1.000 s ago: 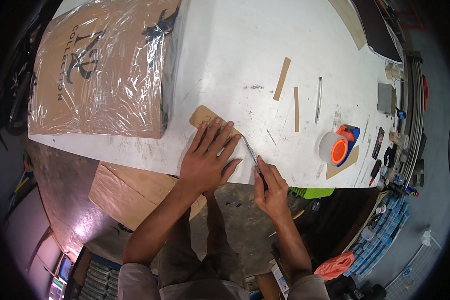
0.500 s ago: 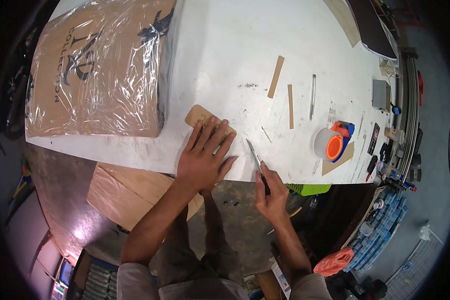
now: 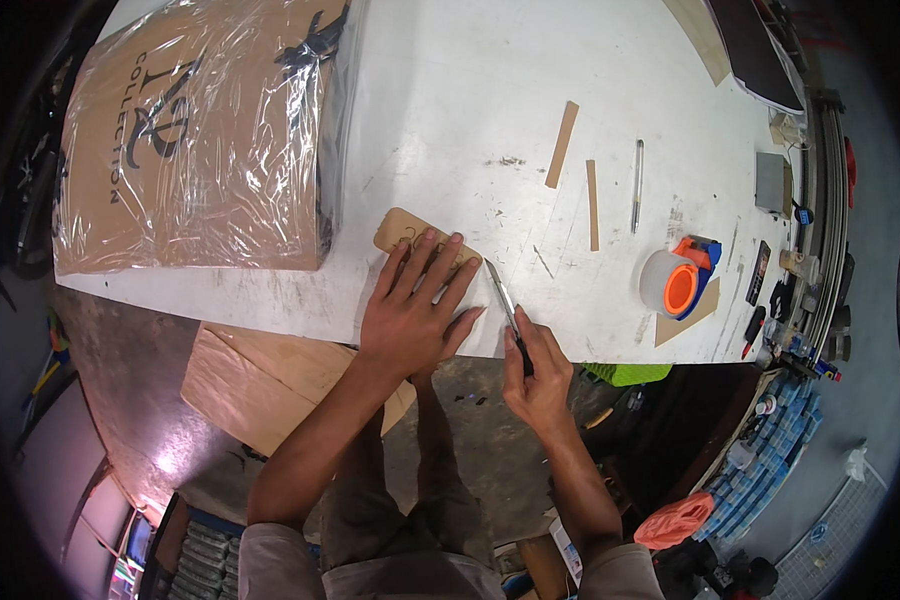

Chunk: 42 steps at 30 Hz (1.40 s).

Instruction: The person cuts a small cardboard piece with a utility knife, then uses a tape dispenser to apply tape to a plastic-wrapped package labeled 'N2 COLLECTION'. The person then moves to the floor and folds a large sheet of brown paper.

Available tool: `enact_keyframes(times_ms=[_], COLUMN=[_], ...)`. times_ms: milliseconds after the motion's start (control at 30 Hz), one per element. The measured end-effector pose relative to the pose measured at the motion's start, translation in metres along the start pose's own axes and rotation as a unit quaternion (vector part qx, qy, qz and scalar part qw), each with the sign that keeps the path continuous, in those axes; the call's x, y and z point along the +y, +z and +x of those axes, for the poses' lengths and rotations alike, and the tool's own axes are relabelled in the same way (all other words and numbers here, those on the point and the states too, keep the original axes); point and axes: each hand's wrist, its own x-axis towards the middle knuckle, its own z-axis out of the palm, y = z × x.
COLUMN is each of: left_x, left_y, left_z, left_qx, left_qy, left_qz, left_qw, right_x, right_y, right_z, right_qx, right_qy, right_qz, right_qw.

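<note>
One round-cornered cardboard piece [image 3: 397,226], likely light and stiff, lies beneath the flat, spread fingers of the left hand [image 3: 405,325], best pinned there; right of them, clenched fingers of the right hand [image 3: 542,380] grip a cutter knife [image 3: 503,295].

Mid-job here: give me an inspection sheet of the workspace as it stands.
Surface: white table, scuffed and marked.
Job's things: card on the table; knife, tip close by the card's right end, contact unclear.
Clutter: two strips, pen, tape dispenser, wrapped package.
Grips: left grip pressed over the card, fingers spread; right grip holds the knife.
Cables: none clearly seen.
Surroundings: brown sheet beyond the near edge, red bag lower right.
</note>
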Motion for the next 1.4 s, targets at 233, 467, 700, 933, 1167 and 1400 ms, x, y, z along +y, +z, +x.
enact_keyframes(times_ms=[233,467,700,933,1167,1400], left_x=[0.0,-0.001,0.0,0.001,0.001,0.001], left_y=[-0.001,0.0,0.0,0.002,0.002,0.001], left_z=[-0.001,0.0,-0.001,-0.003,-0.004,-0.003], left_qx=[-0.006,0.001,0.0,0.01,0.012,0.012], left_qy=[-0.003,0.003,-0.002,0.004,0.003,0.007], left_qz=[0.003,0.01,0.011,0.038,0.048,0.052], left_qw=[1.0,1.0,1.0,0.999,0.999,0.999], right_x=[-0.005,-0.005,-0.006,-0.007,-0.011,-0.013], right_y=[-0.001,0.0,0.003,-0.011,0.011,0.013], right_z=[0.002,0.001,-0.003,-0.022,-0.008,-0.005], right_qx=[-0.017,-0.019,-0.029,-0.007,0.015,0.017], right_qy=[0.028,0.019,0.012,0.027,0.045,0.048], right_qz=[-0.001,0.004,-0.019,-0.007,0.017,0.028], right_qw=[0.999,1.0,0.999,1.0,0.999,0.998])
